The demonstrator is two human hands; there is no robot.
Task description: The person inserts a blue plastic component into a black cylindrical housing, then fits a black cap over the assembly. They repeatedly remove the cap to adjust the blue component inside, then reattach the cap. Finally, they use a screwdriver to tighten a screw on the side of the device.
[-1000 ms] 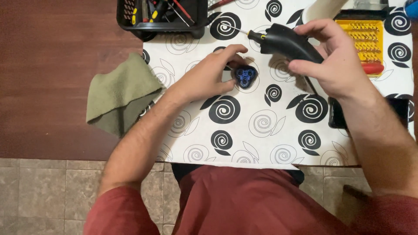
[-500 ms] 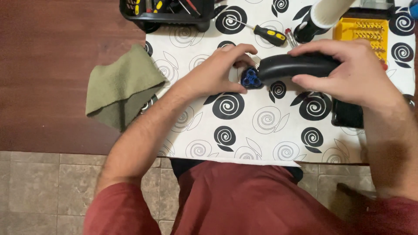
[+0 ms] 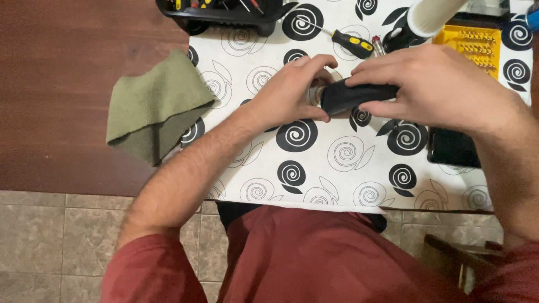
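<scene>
My right hand (image 3: 435,84) grips a black elongated tool body (image 3: 352,95), held level over the white mat with black spirals (image 3: 337,163). At the body's left end my left hand (image 3: 295,92) is closed around a small part; the fingers hide that part almost wholly. Both hands meet near the middle of the mat.
A folded olive cloth (image 3: 154,104) lies on the brown table at the mat's left edge. Behind the hands lie a yellow-and-black screwdriver (image 3: 348,40), a black tool tray (image 3: 224,11), a white cylinder (image 3: 429,17) and a yellow bit case (image 3: 474,42). A black flat object (image 3: 452,148) sits at right.
The right hand brought the black body down and leftward and turned it level. The left hand lifted the small blue part to its end and closed over it; the blue is now hidden.
</scene>
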